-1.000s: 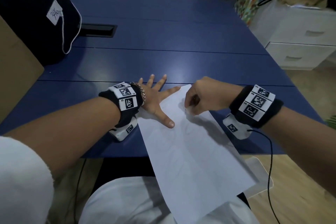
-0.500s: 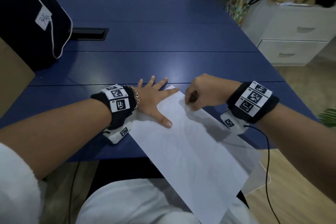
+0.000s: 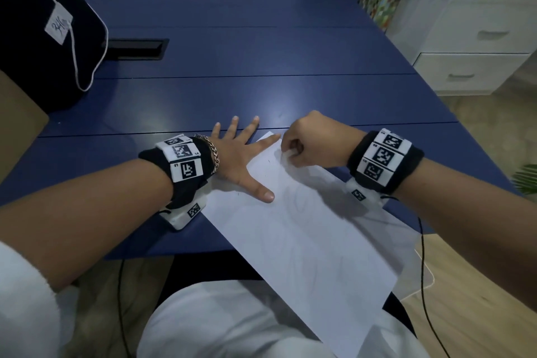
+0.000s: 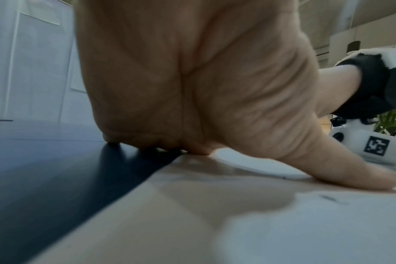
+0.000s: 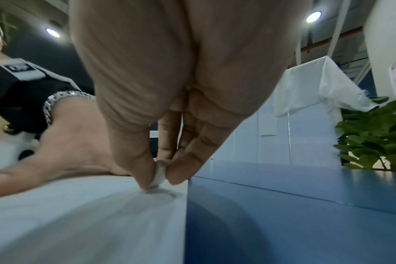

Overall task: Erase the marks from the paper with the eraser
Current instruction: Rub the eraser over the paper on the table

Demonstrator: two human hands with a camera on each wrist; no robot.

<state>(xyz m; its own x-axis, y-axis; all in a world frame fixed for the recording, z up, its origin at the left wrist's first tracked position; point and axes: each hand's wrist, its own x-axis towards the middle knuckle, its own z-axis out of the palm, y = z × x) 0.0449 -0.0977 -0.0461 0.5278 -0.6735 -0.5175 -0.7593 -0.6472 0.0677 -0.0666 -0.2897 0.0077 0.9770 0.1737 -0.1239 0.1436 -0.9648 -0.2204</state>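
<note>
A: Head view first: a white sheet of paper (image 3: 299,229) lies slantwise on the blue table (image 3: 232,52), its near end hanging over the table's front edge above the person's lap. Where are the hands?

B: The left hand (image 3: 238,157) lies flat with fingers spread. Thumb and index finger rest on the far left part of the sheet, the other fingers on the bare table beyond it. It holds nothing; it only presses down.

A: And the right?

B: The right hand (image 3: 308,144) is bunched at the paper's far corner. From the right wrist camera, its thumb and fingertips (image 5: 145,171) pinch a small white eraser (image 5: 159,176), whose lower end touches the paper just beside the sheet's right edge.

A: Any marks visible?

B: Faint grey pencil lines (image 3: 302,206) run across the middle of the sheet, and there is a short dark stroke (image 4: 328,198) near the left thumb in the left wrist view. Whether anything lies directly under the eraser, I cannot tell.

A: Anything else on the table?

B: A dark bag (image 3: 43,38) with a white tag sits at the far left, next to a black cable slot (image 3: 136,49). A white drawer unit (image 3: 470,46) stands off to the right.
</note>
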